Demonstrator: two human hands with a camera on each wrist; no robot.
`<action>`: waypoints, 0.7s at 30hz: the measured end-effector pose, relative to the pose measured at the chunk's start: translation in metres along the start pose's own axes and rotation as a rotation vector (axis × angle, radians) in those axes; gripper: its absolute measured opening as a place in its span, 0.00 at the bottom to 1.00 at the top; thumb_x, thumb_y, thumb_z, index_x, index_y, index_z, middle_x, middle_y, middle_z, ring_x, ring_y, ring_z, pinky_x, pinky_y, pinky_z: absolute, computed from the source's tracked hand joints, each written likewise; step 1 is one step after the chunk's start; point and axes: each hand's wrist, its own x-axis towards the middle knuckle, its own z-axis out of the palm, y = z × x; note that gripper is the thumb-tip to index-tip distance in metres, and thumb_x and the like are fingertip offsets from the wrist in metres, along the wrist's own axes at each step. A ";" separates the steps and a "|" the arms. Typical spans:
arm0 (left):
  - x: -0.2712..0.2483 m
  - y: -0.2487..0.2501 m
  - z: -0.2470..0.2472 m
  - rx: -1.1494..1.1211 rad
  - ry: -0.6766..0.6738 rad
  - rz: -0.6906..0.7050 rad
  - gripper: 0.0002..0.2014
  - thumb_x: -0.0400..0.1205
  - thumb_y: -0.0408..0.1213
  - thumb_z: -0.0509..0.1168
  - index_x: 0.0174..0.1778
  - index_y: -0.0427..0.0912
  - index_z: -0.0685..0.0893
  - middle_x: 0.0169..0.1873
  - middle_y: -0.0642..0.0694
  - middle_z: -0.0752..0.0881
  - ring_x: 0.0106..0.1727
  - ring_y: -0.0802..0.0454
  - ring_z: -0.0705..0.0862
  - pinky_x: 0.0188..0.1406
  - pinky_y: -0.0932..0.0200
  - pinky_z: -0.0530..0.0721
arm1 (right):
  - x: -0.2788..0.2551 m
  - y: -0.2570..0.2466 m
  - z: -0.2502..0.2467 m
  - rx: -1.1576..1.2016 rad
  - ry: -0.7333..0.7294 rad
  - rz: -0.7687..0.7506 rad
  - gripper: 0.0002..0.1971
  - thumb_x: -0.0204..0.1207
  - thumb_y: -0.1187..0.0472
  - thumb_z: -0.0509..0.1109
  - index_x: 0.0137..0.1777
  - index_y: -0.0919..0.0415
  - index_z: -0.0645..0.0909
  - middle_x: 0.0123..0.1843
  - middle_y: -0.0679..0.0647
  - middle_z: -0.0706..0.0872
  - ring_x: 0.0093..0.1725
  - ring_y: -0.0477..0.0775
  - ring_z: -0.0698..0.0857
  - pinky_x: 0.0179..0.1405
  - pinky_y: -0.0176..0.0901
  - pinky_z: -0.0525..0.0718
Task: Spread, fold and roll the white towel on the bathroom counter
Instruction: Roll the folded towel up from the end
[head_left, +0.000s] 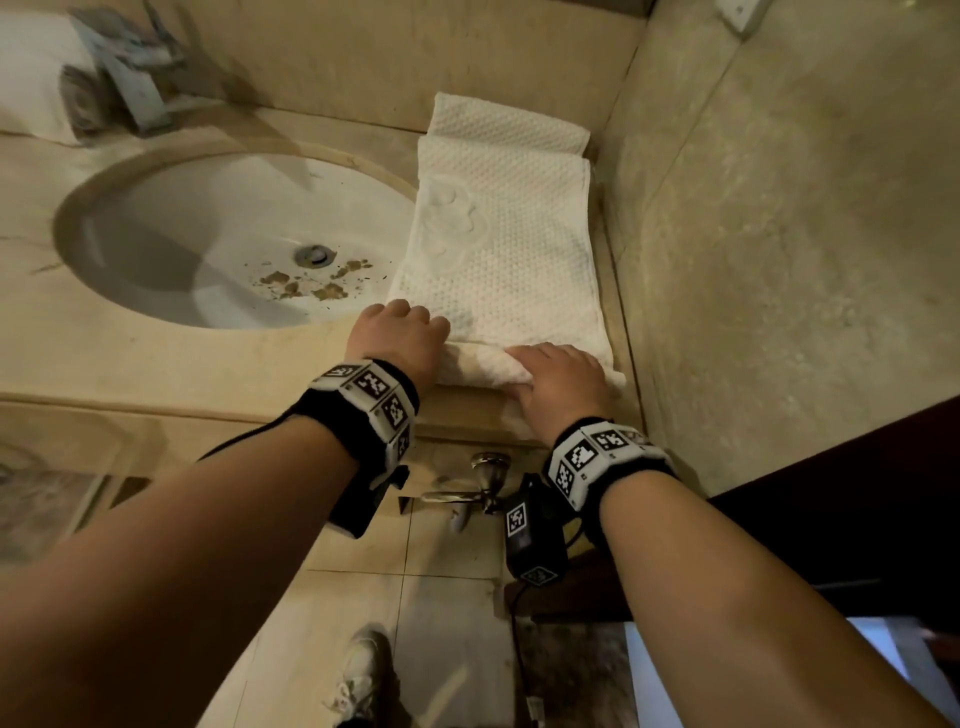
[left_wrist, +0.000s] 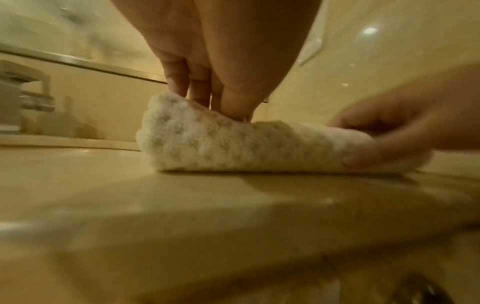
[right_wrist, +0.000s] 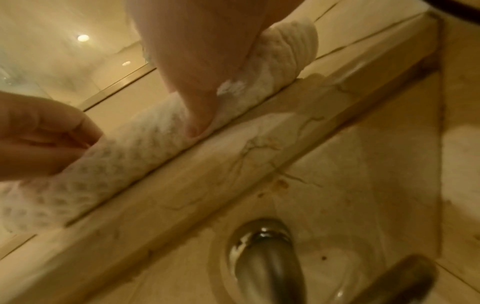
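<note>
The white towel (head_left: 498, 234) lies as a long folded strip on the beige counter (head_left: 182, 364), right of the sink, and reaches the back wall. Its near end is rolled into a short roll (left_wrist: 246, 144) close to the counter's front edge. My left hand (head_left: 415, 325) grips the roll's left end, fingers (left_wrist: 197, 90) curled over the top and pressing in. My right hand (head_left: 550, 364) holds the right part of the roll, thumb (right_wrist: 200, 117) on its near side, fingers over it. The roll's right end (right_wrist: 291, 47) sticks out past that hand.
The oval sink (head_left: 104, 223), with brown debris by its drain, lies just left of the towel. A faucet (head_left: 124, 88) stands at the back left. A wall (head_left: 779, 208) closes the right side. A metal fitting (head_left: 485, 483) projects below the counter edge.
</note>
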 end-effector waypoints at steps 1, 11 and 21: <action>-0.003 0.001 0.003 0.002 0.028 0.012 0.15 0.84 0.41 0.55 0.67 0.47 0.75 0.65 0.47 0.77 0.69 0.46 0.72 0.67 0.54 0.69 | 0.004 -0.001 -0.004 -0.018 -0.030 0.000 0.20 0.81 0.50 0.60 0.73 0.46 0.72 0.71 0.49 0.77 0.71 0.54 0.73 0.70 0.47 0.64; 0.002 -0.004 -0.006 -0.243 -0.144 0.066 0.18 0.83 0.42 0.60 0.69 0.47 0.78 0.68 0.47 0.76 0.67 0.44 0.77 0.64 0.51 0.78 | 0.015 -0.003 -0.012 -0.029 -0.234 0.023 0.24 0.84 0.46 0.53 0.77 0.54 0.66 0.76 0.55 0.69 0.75 0.58 0.66 0.74 0.53 0.63; 0.020 -0.011 -0.012 -0.183 -0.308 0.066 0.19 0.85 0.49 0.56 0.71 0.50 0.72 0.65 0.44 0.81 0.63 0.43 0.79 0.61 0.53 0.76 | -0.011 0.000 -0.001 0.054 -0.026 -0.048 0.24 0.79 0.53 0.65 0.75 0.47 0.69 0.74 0.49 0.72 0.72 0.55 0.70 0.72 0.48 0.68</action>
